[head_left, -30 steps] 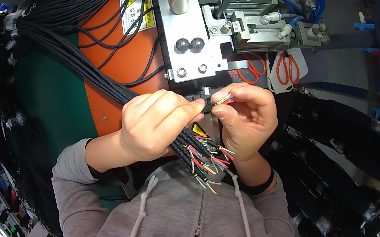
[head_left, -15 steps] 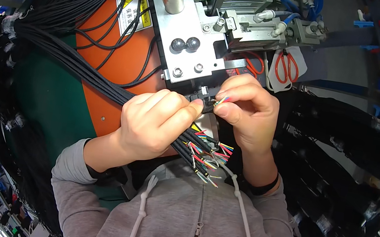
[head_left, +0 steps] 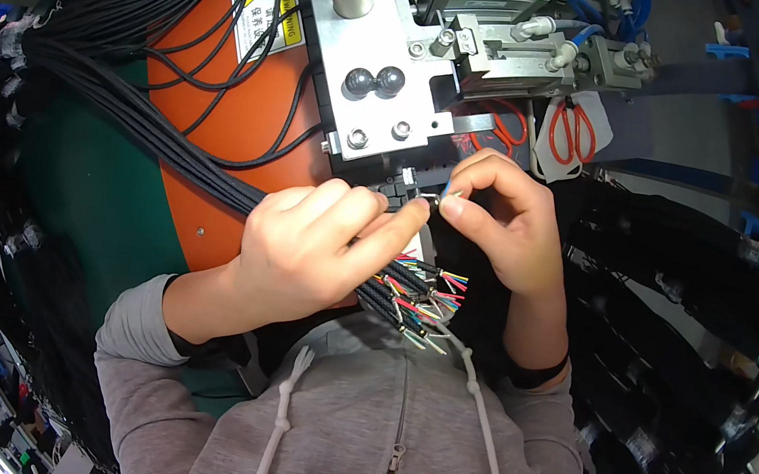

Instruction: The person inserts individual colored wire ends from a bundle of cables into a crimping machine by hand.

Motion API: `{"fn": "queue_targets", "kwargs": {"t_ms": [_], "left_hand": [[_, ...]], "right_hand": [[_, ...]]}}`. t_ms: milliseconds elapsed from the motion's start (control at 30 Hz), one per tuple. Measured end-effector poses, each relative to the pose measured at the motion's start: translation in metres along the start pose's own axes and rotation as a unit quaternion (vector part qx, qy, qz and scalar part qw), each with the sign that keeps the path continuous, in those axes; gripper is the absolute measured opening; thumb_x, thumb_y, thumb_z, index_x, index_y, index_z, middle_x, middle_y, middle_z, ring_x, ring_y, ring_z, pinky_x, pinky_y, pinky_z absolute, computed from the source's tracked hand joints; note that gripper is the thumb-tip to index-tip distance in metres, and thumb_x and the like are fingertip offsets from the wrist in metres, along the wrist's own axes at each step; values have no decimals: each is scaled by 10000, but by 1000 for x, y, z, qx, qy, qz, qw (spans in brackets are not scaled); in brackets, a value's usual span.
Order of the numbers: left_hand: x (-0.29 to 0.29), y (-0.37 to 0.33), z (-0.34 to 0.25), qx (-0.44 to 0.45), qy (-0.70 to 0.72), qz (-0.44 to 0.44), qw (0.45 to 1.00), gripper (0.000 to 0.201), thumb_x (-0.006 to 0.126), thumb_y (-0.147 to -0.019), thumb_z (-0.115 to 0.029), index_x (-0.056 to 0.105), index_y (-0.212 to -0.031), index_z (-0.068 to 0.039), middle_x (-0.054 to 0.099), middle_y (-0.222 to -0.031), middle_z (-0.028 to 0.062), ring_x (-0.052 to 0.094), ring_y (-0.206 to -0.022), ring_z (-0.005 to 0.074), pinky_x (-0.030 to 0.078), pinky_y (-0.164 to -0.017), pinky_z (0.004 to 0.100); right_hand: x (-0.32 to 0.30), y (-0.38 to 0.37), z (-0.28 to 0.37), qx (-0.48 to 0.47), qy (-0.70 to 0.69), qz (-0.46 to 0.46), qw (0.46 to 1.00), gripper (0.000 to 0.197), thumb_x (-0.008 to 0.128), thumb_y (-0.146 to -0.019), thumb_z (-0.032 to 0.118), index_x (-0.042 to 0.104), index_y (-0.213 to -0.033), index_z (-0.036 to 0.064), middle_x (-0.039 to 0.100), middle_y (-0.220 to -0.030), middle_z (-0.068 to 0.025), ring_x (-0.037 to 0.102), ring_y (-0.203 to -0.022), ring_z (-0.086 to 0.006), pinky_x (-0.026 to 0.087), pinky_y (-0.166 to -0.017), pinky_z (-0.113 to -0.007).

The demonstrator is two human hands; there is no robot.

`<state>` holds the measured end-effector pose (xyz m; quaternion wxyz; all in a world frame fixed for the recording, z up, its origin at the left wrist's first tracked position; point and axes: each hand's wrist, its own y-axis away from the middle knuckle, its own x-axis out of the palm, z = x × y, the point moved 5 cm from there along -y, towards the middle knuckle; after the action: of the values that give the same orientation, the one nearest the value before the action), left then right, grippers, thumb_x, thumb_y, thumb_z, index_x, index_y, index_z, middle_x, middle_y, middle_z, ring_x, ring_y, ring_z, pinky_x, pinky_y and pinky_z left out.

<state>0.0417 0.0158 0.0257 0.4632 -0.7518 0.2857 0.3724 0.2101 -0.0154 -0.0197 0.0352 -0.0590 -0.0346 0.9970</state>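
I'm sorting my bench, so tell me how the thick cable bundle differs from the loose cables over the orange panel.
The cable bundle is gathered close; the loose cables lie spread apart. The cable bundle runs in a nearly straight diagonal, while the loose cables curve across the orange panel. The cable bundle shows coloured wire ends; the loose cables show only black over the panel. Both are black outside.

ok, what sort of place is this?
Probably a cable-assembly station in a factory: a metal fixture with blue air hoses, a bundle of black cables ending in bared colored wires, and more dark bundles along the right.
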Motion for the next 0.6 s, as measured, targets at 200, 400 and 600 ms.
{"fn": "queue_targets", "kwargs": {"t_ms": [200, 400, 600], "left_hand": [[10, 2, -2, -20, -83, 56, 995, 386, 641, -682, -101, 697, -1063, -69, 423, -727, -7, 472, -600, 100, 364, -472, 237], [12, 5, -3, -68, -109, 89, 988, 437, 641, -687, -58, 695, -1119, -92, 379, -719, 13, 457, -575, 117, 384, -480, 246], [14, 3, 2, -43, -113, 67, 990, 356, 629, -674, -114, 695, -1020, -60, 478, -764, -4, 516, -627, 99, 381, -479, 228]], "right_hand": [[12, -5, 1, -89, 175, -75, 978, 67, 682, -770, -8, 616, -779, -2, 599, -725, -86, 574, -703, -196, 452, -667, -312], [22, -4, 2, -153, 274, -84, 946, 86, 673, -739, -29, 591, -749, -8, 588, -711, -95, 574, -689, -216, 452, -658, -309], [22, 0, -18, -115, 212, -125, 962, 93, 664, -767, -2, 573, -753, -4, 577, -724, -74, 555, -682, -183, 441, -655, -288]]}}
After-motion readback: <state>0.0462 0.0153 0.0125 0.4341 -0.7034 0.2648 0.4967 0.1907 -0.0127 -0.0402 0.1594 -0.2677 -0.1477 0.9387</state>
